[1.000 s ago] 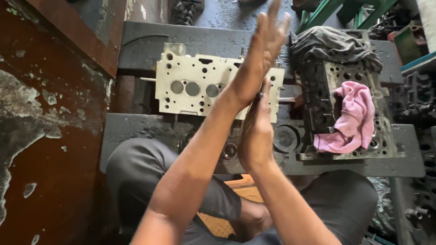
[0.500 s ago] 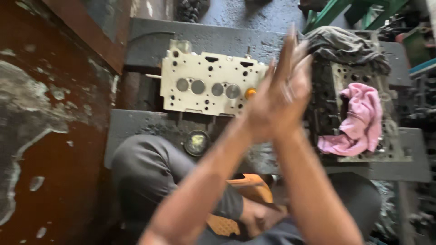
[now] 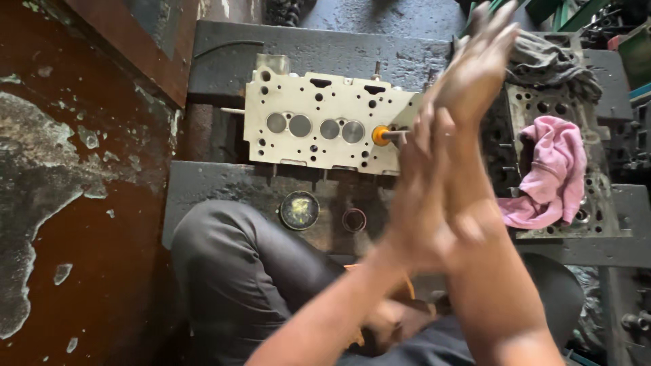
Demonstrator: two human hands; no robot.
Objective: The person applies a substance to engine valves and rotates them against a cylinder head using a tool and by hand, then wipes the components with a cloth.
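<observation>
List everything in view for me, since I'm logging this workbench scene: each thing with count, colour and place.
cylinder head: one, pale metal, flat on the dark bench, centre
lapping stick: one, orange cup end, on the cylinder head's right side, its shaft between the palms
round tin: one, dark with yellowish inside, bench front
ring: one, reddish, beside the round tin
second cylinder head: one, dark and grimy, right
pink rag: one, on the second cylinder head
grey rag: one, upper right
wall: rust-brown, peeling, left
left hand and right hand: pressed palm to palm around the stick
</observation>
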